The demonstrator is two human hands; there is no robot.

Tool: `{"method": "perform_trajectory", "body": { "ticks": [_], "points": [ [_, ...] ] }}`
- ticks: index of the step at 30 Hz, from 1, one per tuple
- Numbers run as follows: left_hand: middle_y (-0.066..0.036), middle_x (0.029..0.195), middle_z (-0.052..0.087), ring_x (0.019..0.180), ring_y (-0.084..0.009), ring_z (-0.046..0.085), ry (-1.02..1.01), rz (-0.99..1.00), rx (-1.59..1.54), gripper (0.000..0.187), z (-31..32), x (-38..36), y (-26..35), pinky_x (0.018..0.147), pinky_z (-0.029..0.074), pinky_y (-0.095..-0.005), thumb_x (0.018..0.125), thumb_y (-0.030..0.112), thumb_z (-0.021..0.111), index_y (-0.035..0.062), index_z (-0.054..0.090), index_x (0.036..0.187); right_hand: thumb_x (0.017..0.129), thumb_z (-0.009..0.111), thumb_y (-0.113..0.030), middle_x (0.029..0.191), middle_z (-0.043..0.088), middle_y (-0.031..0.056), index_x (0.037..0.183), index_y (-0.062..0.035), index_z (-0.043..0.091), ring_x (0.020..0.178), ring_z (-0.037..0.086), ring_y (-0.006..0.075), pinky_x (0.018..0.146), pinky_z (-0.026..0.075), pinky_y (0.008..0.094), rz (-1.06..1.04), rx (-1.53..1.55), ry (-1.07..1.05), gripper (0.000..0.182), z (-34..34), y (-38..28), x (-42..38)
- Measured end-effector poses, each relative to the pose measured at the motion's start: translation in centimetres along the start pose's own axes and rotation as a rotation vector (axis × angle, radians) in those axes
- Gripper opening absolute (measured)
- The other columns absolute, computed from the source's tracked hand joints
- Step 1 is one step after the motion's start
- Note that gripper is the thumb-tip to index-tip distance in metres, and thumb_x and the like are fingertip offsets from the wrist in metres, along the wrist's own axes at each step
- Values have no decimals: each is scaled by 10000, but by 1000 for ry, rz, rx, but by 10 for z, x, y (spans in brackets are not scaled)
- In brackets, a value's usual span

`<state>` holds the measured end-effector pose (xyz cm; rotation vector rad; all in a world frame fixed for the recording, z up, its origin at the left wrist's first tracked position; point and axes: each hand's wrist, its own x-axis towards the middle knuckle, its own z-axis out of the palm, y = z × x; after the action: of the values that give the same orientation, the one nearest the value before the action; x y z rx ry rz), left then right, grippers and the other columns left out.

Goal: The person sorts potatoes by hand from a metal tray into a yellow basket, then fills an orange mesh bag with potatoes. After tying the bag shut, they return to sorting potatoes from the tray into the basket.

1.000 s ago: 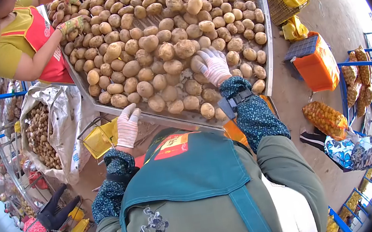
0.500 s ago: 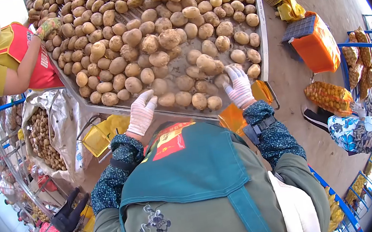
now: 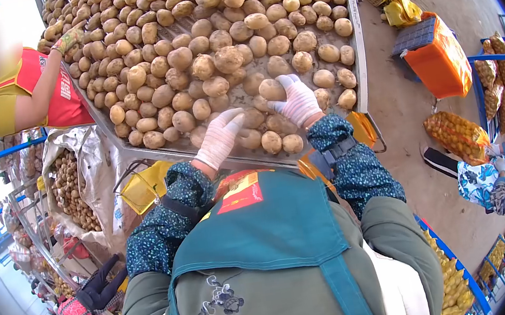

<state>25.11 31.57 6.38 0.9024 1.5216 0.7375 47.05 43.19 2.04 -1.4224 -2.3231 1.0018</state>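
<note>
Both my hands wear whitish knit gloves and are over the near end of a metal sorting table (image 3: 358, 89) covered in brown potatoes. My right hand (image 3: 299, 101) closes its fingers and thumb on the right side of a potato (image 3: 271, 90). Left of it, my left hand (image 3: 222, 138) reaches in over the near rim with fingers stretched out, fingertips right at another potato (image 3: 252, 118). Several potatoes (image 3: 271, 142) lie between my hands and the rim. Some soil-crusted ones (image 3: 228, 60) lie farther in.
A co-worker's gloved hand (image 3: 70, 38) is on the potatoes at the table's left edge. Yellow bags (image 3: 145, 187) hang below the near rim. A big white sack (image 3: 100, 184) of potatoes stands left; an orange-covered crate (image 3: 440, 59) and a net bag of potatoes (image 3: 457, 137) are right.
My left hand has moved right and my right hand has moved left and farther in, onto a potato. They are now closer together. The co-worker's hand has shifted slightly.
</note>
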Motion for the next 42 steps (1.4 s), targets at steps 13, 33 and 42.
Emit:
{"method": "perform_trajectory", "body": {
  "ticks": [13,33,42],
  "points": [
    [-71,1291,632,1114,-179,645,-423,-98,-630,551,0,-6,48,853,571,-329,980,344,686,63,512,1420,860,821,-243,1368,582,127,1360,-30,608,1302,530,237,1096,420,362,-35,1018,-51,584,8,-33,-57],
    [-101,974,682,868,-239,694,31,-382,-1004,273,-45,-9,-6,785,605,-373,972,256,683,38,649,1133,869,714,-452,1017,684,111,1183,-92,621,767,698,244,573,548,327,378,1025,-136,487,36,-25,50],
    [-176,1454,524,1364,-222,458,-193,50,-302,801,-24,-1,39,1126,391,-326,936,263,742,-43,321,1546,913,530,-759,985,691,72,1142,-86,659,838,666,189,630,549,311,542,1803,-519,723,-10,-62,-3]
  ]
}}
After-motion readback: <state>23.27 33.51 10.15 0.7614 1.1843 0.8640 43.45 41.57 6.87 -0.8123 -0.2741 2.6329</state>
